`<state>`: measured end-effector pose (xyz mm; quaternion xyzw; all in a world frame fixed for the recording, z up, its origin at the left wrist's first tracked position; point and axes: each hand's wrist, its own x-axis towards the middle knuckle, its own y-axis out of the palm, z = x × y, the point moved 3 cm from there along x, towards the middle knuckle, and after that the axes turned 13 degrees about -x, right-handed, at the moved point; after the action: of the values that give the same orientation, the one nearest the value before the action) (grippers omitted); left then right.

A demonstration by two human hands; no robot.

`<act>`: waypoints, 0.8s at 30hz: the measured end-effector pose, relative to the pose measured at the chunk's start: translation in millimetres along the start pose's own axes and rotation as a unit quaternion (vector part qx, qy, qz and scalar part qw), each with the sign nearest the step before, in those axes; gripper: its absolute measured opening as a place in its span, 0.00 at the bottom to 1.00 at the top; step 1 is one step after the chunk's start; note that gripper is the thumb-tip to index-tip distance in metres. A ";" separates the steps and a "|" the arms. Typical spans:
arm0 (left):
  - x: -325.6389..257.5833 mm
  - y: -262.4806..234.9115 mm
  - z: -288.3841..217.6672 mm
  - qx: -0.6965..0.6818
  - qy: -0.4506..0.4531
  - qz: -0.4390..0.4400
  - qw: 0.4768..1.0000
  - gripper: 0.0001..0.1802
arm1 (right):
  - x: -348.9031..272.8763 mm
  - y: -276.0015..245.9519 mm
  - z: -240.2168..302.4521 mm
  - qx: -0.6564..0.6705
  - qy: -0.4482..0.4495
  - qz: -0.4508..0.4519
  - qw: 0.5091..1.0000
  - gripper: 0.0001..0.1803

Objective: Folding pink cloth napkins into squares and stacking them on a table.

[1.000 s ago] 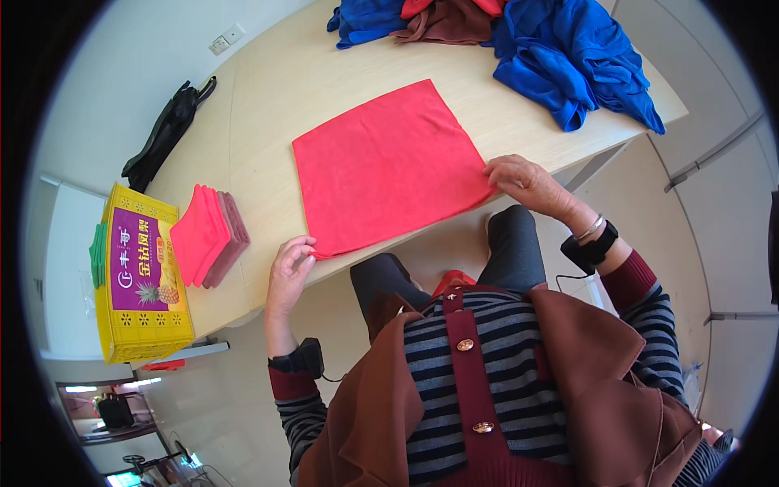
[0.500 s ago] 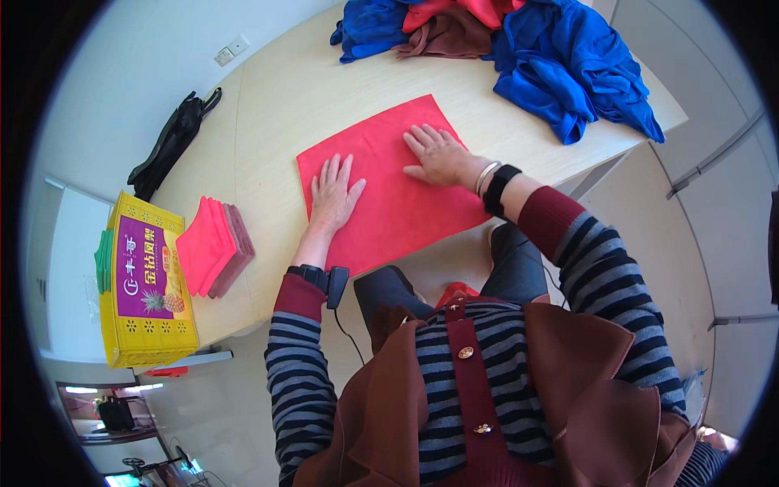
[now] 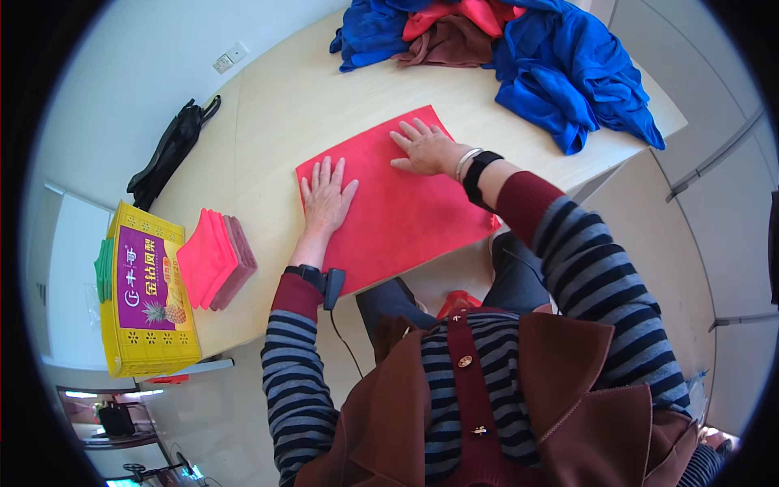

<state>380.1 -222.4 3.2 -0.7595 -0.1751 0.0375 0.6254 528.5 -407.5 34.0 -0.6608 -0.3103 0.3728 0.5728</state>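
Observation:
A red cloth (image 3: 398,215) lies spread out on the pale table in front of me, its near edge hanging at the table's front. My left hand (image 3: 326,199) rests flat on its left part, fingers stretched and a little apart. Toward the far right corner of the cloth, my right hand (image 3: 428,148) lies palm down with spread fingers. Neither hand grips anything; both press on the fabric.
Crumpled blue cloths (image 3: 568,69), with red ones and a brown cloth (image 3: 446,42), are heaped at the table's far side. On the left sit folded red and brown cloths (image 3: 213,258), a yellow crate (image 3: 154,349) and a black folded umbrella (image 3: 172,154).
My right hand has slid left across the cloth toward its far edge. The left hand has shifted only slightly. The whole view has dipped a little, and the cloth stays spread.

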 end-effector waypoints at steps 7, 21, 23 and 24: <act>20.1 11.3 25.3 -0.033 -0.051 -0.033 0.998 0.33 | 19.0 7.8 -3.0 -0.013 0.005 -0.046 0.999 0.37; 82.0 -12.3 118.2 -0.097 -0.085 0.024 0.991 0.13 | 76.9 -7.4 -86.5 0.026 0.097 -0.092 0.991 0.14; 85.7 -13.5 124.0 -0.141 -0.059 0.031 0.988 0.10 | 80.4 -7.2 -89.4 0.047 0.077 -0.090 0.992 0.13; 88.3 -15.4 127.6 -0.142 -0.057 0.030 0.988 0.10 | 81.5 -7.3 -91.6 0.068 0.057 -0.089 0.992 0.12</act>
<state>424.1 -72.8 4.9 -0.8420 -0.1910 0.0747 0.4990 649.5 -386.3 36.1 -0.6100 -0.3084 0.3020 0.6645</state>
